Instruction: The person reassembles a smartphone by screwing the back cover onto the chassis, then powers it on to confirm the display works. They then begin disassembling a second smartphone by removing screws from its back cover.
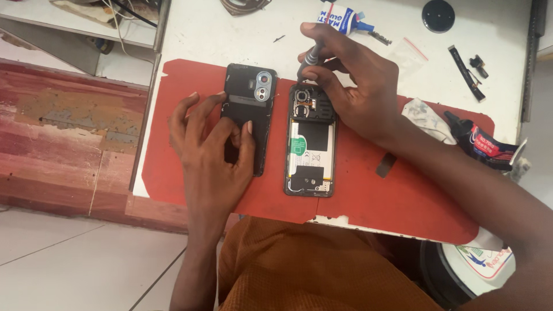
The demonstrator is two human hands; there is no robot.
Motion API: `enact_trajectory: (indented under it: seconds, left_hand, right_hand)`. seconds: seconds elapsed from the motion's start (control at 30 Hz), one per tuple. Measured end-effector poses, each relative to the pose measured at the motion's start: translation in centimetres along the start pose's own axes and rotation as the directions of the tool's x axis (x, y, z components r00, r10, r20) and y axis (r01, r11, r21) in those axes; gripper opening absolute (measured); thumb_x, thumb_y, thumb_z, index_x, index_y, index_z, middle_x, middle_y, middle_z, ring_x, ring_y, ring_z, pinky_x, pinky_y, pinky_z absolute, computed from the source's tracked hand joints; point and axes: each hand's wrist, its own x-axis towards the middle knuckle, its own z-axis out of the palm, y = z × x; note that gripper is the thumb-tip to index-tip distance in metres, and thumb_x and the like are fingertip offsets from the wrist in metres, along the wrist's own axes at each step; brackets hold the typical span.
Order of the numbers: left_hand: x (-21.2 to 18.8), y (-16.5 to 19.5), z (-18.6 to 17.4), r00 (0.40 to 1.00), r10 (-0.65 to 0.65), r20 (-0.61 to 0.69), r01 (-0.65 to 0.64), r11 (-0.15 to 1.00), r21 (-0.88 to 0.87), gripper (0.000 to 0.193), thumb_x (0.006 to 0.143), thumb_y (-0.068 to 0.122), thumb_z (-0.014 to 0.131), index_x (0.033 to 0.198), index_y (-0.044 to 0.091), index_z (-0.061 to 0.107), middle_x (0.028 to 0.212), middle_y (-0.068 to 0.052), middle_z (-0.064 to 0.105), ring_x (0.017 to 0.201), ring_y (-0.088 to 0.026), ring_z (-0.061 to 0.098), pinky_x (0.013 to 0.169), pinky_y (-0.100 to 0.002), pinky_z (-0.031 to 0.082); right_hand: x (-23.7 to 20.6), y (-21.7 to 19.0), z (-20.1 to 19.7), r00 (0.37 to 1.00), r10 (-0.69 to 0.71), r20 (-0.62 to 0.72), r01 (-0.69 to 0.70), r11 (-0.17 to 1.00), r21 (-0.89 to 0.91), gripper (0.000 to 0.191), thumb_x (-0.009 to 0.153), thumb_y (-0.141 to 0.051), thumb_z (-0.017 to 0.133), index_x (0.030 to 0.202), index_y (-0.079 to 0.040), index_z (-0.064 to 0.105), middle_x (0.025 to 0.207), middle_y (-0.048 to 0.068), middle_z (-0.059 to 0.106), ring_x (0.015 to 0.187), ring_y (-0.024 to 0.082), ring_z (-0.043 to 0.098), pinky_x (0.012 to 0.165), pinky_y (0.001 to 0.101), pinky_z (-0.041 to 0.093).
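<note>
Head view cuts off both forearms at 6 o'clock, and the screwdriver tip is hard to make out. Right hand curls closed around the screwdriver over the opened phone at centre. Left hand presses spread fingers on the black back cover at 9 o'clock. A blue-and-white glue tube lies at 12 o'clock.

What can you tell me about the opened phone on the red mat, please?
The opened phone lies flat, back up and cover off, on the red mat, its long side running away from the person. A dark frame surrounds a black and white battery with a green patch; the camera end is farthest away. The right hand rests over that end, holding a screwdriver tip down on it. The detached back cover lies apart on its left.
</note>
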Motion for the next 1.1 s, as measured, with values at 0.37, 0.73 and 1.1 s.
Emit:
enact_trajectory:
  seconds: [0.37,0.73,1.1]
  left_hand:
    - [0.0,-0.2,-0.3,1.0,-0.016,0.016,0.017,0.999,-0.04,0.032,0.096,0.014,0.077,0.069,0.002,0.064,0.14,-0.011,0.062,0.145,-0.039,0.038,0.117,-0.051,0.037]
    - [0.2,0.2,-0.3,0.998,-0.026,-0.052,0.022,0.997,-0.078,0.031,0.099,0.012,0.078,0.073,0.0,0.065,0.132,-0.011,0.068,0.142,-0.035,0.045,0.107,-0.043,0.049]
    - [0.5,-0.3,-0.3,0.999,-0.016,-0.043,0.014,0.999,-0.049,0.015,0.099,0.013,0.076,0.092,0.001,0.069,0.131,-0.01,0.069,0.139,-0.035,0.048,0.11,-0.047,0.047]
  right_hand:
    - [0.5,-0.2,-0.5,0.999,0.03,0.019,-0.03,0.999,0.023,0.046,0.107,-0.007,0.076,0.146,-0.009,0.053,0.124,0.011,0.073,0.104,0.016,0.075,0.074,0.0228,0.061]
    - [0.8,-1.8,-1.1,0.999,-0.01,-0.039,0.001,0.971,-0.24,0.053,0.099,0.01,0.077,0.144,-0.01,0.06,0.151,0.013,0.058,0.139,0.029,0.06,0.106,0.0353,0.06]
    - [-0.4,-1.6,0.4,0.994,-0.011,-0.11,-0.006,0.988,-0.151,0.053,0.106,0.018,0.065,0.148,-0.013,0.057,0.154,0.01,0.06,0.138,0.023,0.064,0.114,0.0321,0.061]
